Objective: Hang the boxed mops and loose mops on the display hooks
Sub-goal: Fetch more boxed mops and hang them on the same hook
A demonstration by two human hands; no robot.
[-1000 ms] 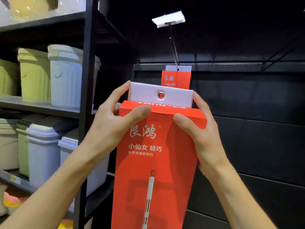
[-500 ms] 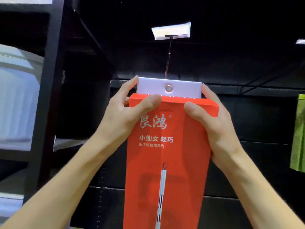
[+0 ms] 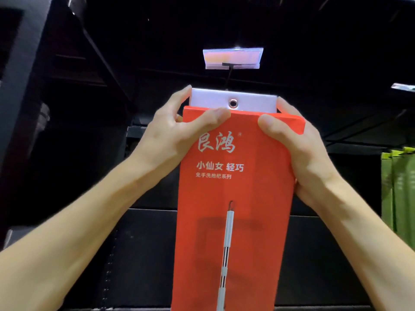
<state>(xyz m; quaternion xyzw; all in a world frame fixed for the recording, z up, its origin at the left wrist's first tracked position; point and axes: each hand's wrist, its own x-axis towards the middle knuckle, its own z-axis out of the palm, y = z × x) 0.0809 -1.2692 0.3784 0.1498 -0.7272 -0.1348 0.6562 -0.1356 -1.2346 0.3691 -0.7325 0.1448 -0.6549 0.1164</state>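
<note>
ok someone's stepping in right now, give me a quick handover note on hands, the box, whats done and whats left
Left hand: grips the top left corner of the red mop box, thumb across the front.
Right hand: grips the top right corner the same way.
Box: held upright in front of the dark display wall, white hang tab with its metal eyelet at the top, just below the hook with the price tag holder.
Done: box raised and lined up under the hook.
Left: the eyelet looks not yet threaded on the hook; slide it on and let go. Green packs hang at the right edge.
</note>
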